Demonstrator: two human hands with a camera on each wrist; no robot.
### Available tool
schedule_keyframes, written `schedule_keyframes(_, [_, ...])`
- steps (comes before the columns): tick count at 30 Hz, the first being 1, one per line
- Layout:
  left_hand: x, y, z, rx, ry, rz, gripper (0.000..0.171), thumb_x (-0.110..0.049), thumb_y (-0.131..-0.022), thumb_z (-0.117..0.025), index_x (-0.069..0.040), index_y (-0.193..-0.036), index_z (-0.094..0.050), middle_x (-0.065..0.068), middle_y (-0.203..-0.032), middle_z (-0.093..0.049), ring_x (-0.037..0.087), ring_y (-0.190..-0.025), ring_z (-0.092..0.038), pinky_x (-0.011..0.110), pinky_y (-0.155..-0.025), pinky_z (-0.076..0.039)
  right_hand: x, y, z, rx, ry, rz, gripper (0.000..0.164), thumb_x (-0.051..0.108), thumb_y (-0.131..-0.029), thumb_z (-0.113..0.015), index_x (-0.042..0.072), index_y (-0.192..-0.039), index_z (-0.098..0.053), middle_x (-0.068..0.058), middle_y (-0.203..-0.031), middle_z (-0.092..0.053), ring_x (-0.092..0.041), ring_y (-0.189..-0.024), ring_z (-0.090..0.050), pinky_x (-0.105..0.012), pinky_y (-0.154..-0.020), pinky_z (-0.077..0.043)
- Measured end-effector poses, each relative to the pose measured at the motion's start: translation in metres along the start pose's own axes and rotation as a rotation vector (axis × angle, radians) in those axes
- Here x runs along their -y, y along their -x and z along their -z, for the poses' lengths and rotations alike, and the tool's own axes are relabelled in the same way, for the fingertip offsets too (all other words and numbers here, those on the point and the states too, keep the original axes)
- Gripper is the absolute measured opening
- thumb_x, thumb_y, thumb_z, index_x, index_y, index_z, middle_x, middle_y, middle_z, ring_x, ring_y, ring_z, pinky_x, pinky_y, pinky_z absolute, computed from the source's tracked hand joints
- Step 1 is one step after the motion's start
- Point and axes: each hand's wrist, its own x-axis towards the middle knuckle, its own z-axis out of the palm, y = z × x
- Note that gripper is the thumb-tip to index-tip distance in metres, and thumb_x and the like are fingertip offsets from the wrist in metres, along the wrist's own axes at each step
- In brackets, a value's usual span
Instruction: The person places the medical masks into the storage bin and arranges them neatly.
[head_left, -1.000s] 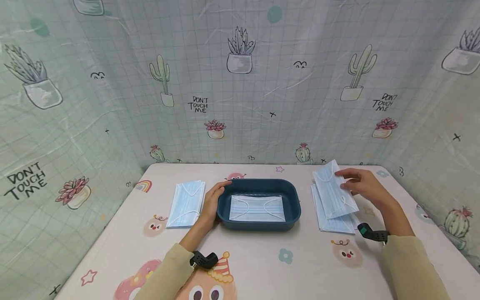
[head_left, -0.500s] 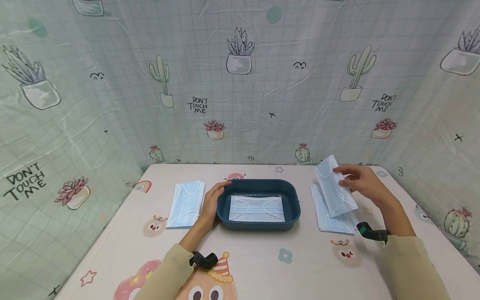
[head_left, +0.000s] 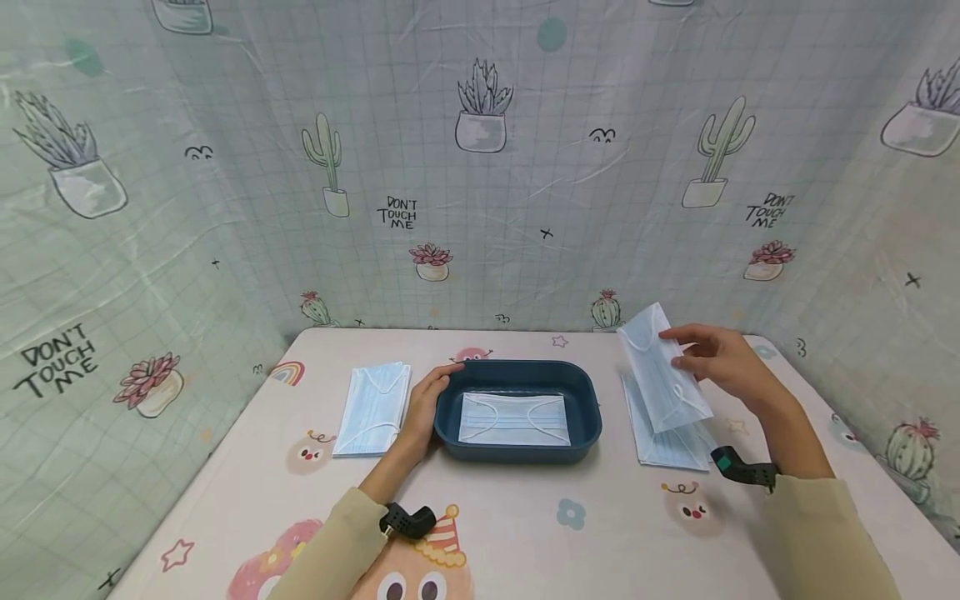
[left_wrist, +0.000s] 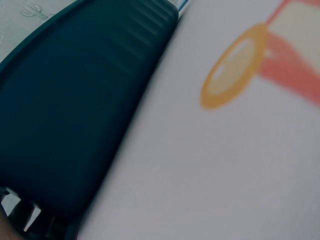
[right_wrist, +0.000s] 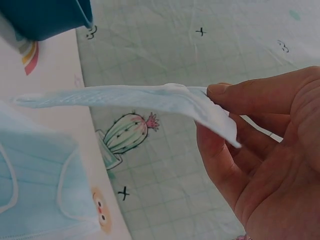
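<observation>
My right hand (head_left: pixel 716 358) pinches a light blue face mask (head_left: pixel 660 367) by its edge, thumb on one side and fingers on the other. The mask hangs tilted over a stack of face masks (head_left: pixel 671 446) on the table's right side. In the right wrist view the pinched mask (right_wrist: pixel 135 97) shows nearly edge-on, with the stack (right_wrist: pixel 40 185) at lower left. My left hand (head_left: pixel 423 404) rests against the left wall of a dark teal tray (head_left: pixel 517 452), its fingertips at the rim. Inside the tray lies a face mask (head_left: pixel 514 419) placed lengthwise, ear loops facing up.
Left of my left hand, another stack of face masks (head_left: pixel 370 408) lies on the table. The pale table cover (head_left: pixel 517 533) carries printed cartoons. A patterned curtain (head_left: pixel 480 208) stands behind the table and along both sides.
My right hand has risen slightly and lifted the pinched mask a little higher, uncovering more of the stack below. The left hand and the tray have stayed in place.
</observation>
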Motion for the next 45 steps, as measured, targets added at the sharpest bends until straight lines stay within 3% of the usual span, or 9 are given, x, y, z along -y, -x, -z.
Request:
schedule_keyframes(16, [0.001, -0.002, 0.000, -0.004, 0.002, -0.023, 0.039, -0.018, -0.109, -0.038, -0.010, -0.137, -0.065, 0.009, -0.150, -0.058, 0.025, -0.151, -0.041, 0.047, -0.129, -0.023, 0.019, 0.001, -0.007, -0.019, 0.061, 0.028, 0.045, 0.019, -0.100, -0.067, 0.005, -0.143, -0.059, -0.024, -0.143, -0.058, -0.012, -0.097, -0.059, -0.020, -0.075, -0.057])
schedule_keyframes(45, [0.002, -0.003, -0.001, -0.013, -0.019, -0.012, 0.039, -0.018, -0.108, -0.040, -0.012, -0.136, -0.066, 0.007, -0.149, -0.060, 0.023, -0.150, -0.042, 0.046, -0.129, -0.024, 0.036, 0.003, -0.015, -0.050, 0.050, 0.116, 0.039, 0.016, -0.100, -0.066, 0.005, -0.138, -0.063, -0.023, -0.138, -0.062, -0.001, -0.095, -0.057, -0.020, -0.072, -0.056])
